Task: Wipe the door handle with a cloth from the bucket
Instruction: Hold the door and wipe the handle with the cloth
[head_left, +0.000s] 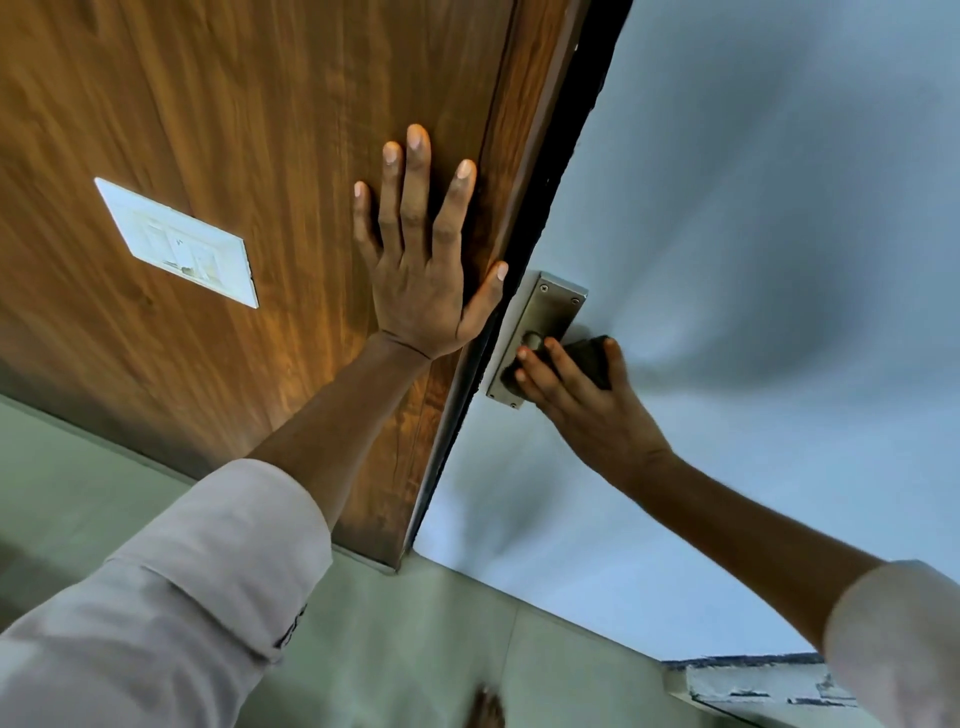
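Head view: right hand (582, 410) presses cloth (589, 358) onto door handle (535, 340).

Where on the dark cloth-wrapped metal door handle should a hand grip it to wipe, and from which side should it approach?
Grip the lever part of the metal door handle, which projects from the silver backplate over the grey door. Come from the free end, on the side away from the wooden panel, as the right hand does with the dark cloth; the left hand lies flat on that panel.

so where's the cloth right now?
Head view, right of centre: the dark cloth is bunched in the right hand, pressed against the metal handle plate on the grey door.
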